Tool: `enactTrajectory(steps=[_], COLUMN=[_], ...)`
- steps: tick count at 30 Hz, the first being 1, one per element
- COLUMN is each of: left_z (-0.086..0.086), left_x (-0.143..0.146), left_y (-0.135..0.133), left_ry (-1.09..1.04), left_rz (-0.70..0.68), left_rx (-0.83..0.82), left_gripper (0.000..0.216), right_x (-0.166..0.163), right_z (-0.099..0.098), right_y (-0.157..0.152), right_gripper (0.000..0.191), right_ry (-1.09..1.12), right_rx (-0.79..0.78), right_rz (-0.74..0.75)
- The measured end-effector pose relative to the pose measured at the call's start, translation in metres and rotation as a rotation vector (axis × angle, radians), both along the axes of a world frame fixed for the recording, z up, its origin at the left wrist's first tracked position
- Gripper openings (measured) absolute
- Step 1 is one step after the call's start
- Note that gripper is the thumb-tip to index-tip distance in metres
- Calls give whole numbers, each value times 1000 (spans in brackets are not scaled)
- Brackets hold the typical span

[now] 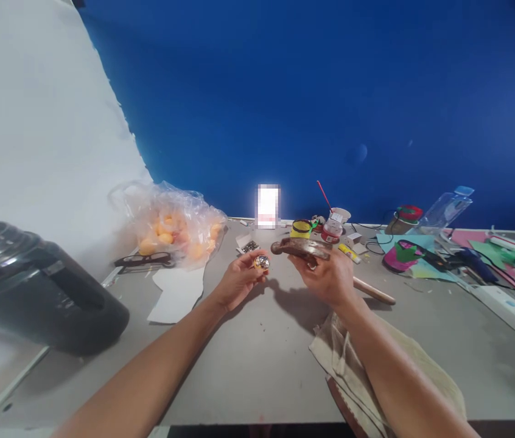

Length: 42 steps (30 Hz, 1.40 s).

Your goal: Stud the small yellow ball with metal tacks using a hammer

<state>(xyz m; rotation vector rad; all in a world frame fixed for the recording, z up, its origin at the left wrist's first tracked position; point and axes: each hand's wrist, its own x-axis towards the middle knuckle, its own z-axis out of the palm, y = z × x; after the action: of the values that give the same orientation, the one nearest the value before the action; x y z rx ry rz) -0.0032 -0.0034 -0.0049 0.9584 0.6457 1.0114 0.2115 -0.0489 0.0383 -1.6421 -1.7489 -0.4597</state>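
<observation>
My left hand (239, 281) is closed, its fingertips gripping a small round yellow thing (262, 263) whose top is covered with shiny metal bits; its exact kind I cannot make out. To its right, my right hand (325, 277) is wrapped around a claw hammer (304, 247) close to its worn brown head. The wooden handle (376, 292) sticks out behind that hand to the right. The hammer head and the round thing are slightly apart, both above the grey table (248, 371). Just behind my left hand lies a small open box (250, 245) of shiny metal pieces.
A bag of orange fruit (170, 228), glasses (143, 260) and white paper (178, 295) lie left, beyond a big dark bottle (42, 292). A beige cloth (403, 359) lies under my right forearm. Tape (301, 229), a clear bottle (447, 210) and a power strip (508, 310) are right.
</observation>
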Motion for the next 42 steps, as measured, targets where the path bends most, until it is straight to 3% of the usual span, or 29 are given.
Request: enactTrajectory(steps=[5, 8, 13, 25, 28, 31, 35, 38, 42], left_z=[3, 1, 0, -1, -1, -1, -2, -2, -5], left_x=[-6, -8, -8, -19, -21, -22, -24, -24, -23], left_y=[6, 11, 14, 28, 31, 32, 33, 34, 35], left_ry=[-192, -254, -271, -201, -190, -180, -194, -214, -243], left_rz=[5, -12, 38, 293, 332, 333, 303, 272, 258], left_rx=[-197, -235, -265, -239, -237, -247, -246, -231, -224], left_gripper=[36, 28, 20, 5, 5, 6, 8, 17, 43], right_x=[5, 7, 4, 7, 9, 3, -28, -61, -97], right_z=[-12, -17, -22, -36, -23, 7, 40, 41, 24], right_y=[11, 15, 19, 26, 24, 23, 43, 71, 106], right_gripper=[23, 9, 10, 16, 21, 23, 24, 29, 28], right_ry=[-100, -149, -155, -11, 43, 74, -66, -243, -307], right_rx=[-228, -334, -465, -574, -516, -543, -599, -655, -697], right_rz=[-9, 49, 121, 323, 342, 316, 267, 186, 155])
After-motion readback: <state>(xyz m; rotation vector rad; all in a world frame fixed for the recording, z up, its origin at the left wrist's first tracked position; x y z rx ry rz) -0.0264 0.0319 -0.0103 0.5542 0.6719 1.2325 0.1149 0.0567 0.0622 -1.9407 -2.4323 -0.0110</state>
